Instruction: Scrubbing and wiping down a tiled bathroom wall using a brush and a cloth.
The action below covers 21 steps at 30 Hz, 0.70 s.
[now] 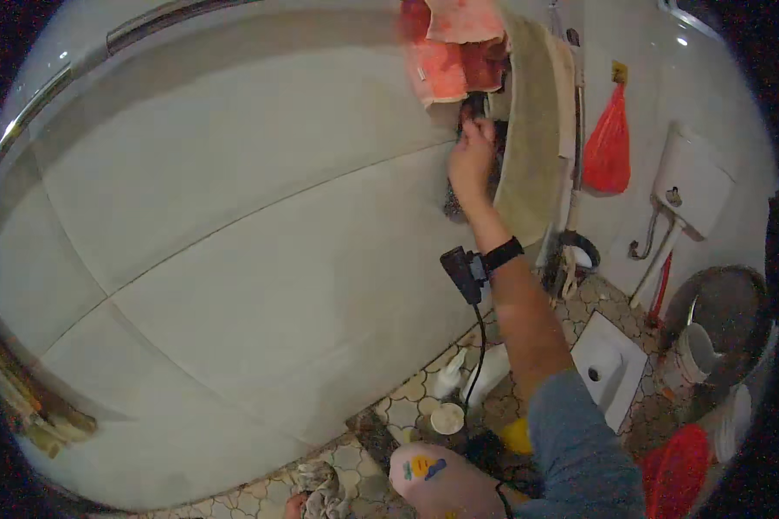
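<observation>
My right hand (pixel 471 158) is raised high against the wall, its fingers closed on the top of a dark cloth (pixel 453 201) that hangs down beside it. A black strap with a small black device (pixel 464 272) sits on that wrist. Above the hand hang pink and red towels (pixel 452 54), and just to its right a wide beige towel (pixel 533 130). My left hand (pixel 437 481) is low at the bottom edge, blurred, with coloured marks on it; I cannot tell its fingers.
Large pale wall tiles (pixel 234 242) fill the left. A red plastic bag (pixel 608 143) and a white cistern (pixel 692 182) hang at right. On the patterned floor are a squat toilet pan (pixel 614 368), white bottles (pixel 450 374), a rag (pixel 322 490), a metal basin (pixel 725 316) and a red basin (pixel 677 471).
</observation>
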Motion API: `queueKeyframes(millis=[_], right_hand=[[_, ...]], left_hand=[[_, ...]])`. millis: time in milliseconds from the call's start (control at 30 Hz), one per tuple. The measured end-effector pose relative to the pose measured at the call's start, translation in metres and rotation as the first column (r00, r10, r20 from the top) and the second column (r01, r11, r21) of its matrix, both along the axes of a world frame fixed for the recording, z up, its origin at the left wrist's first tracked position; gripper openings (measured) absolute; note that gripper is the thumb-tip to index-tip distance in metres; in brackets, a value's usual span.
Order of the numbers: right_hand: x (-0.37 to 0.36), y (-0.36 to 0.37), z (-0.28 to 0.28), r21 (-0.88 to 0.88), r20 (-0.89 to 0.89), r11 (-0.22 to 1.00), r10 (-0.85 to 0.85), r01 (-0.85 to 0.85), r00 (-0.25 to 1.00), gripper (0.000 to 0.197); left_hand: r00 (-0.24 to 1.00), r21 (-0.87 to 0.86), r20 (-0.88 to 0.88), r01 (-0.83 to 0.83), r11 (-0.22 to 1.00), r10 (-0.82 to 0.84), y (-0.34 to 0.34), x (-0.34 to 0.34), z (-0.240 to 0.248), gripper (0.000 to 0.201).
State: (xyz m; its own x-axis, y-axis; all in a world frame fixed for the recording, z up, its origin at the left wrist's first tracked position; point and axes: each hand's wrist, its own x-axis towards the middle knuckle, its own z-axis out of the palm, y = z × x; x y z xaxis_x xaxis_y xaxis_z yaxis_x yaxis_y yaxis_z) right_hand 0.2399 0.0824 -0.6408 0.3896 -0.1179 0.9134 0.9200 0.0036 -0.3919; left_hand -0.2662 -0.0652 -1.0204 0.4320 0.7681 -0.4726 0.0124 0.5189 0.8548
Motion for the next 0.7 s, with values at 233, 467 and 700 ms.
queueKeyframes(millis=[233,467,700], right_hand=[[-0.007,-0.004,0.015,-0.28,0.347,0.957,0.034,0.069,0.937,0.043],[0.003,-0.008,0.021,-0.159,0.296,0.985,-0.017,0.066,0.955,0.039],[0.001,-0.013,0.005,-0.104,0.345,0.994,0.021,0.016,0.939,0.042]], left_hand=[[0.991,0.079,-0.017,0.133,0.988,-0.132,0.006,0.025,-0.014,0.034],[0.984,0.121,-0.039,0.178,0.977,-0.174,0.011,0.03,-0.015,0.034],[0.978,0.161,-0.06,0.206,0.965,-0.199,0.011,0.029,-0.016,0.035]])
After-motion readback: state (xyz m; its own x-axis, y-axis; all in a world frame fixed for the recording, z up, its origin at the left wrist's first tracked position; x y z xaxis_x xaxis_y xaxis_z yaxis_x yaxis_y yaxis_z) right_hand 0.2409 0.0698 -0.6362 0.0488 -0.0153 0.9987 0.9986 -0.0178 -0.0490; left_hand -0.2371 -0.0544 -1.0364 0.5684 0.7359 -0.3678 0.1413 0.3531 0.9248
